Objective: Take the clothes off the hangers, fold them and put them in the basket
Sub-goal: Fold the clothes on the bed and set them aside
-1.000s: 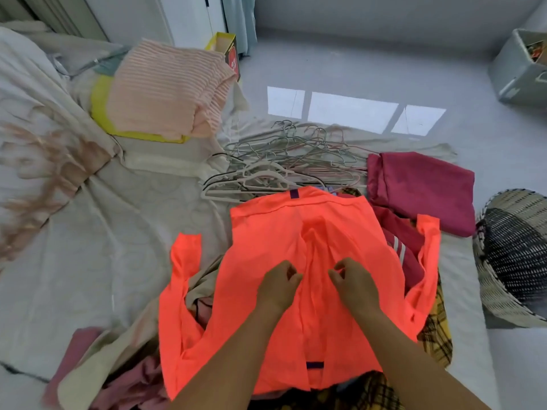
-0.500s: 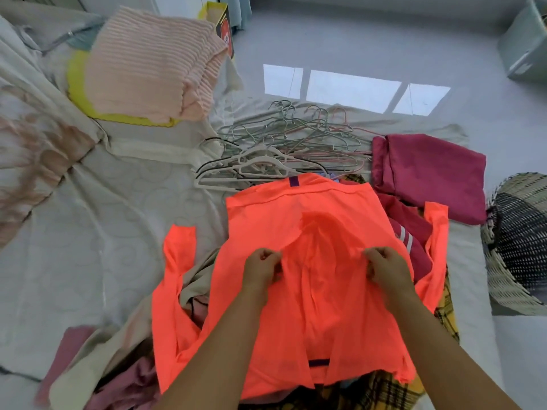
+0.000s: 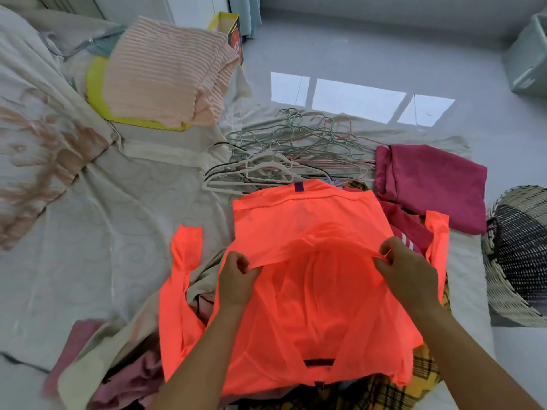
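Note:
A bright orange shirt (image 3: pixel 307 220) lies spread over a heap of clothes (image 3: pixel 124 359) on the bed, its sleeves out to both sides. My left hand (image 3: pixel 236 279) pinches the shirt's fabric at its left side. My right hand (image 3: pixel 405 270) pinches it at the right side, and a fold of cloth is stretched between the two. A pile of empty hangers (image 3: pixel 284 155) lies just beyond the shirt. The woven basket (image 3: pixel 503 279) stands on the floor at the right edge of the bed.
A folded magenta garment (image 3: pixel 432 182) lies right of the hangers. Folded pink striped cloth (image 3: pixel 168 72) on a yellow pad sits at the back left, with a quilt (image 3: pixel 35 137) at far left. A grey-green bin (image 3: pixel 529 60) stands on the floor at the far right.
My hands have moved apart, from the shirt's middle out to its two sides, pulling the gripped fabric into a wide fold. The camera has shifted slightly.

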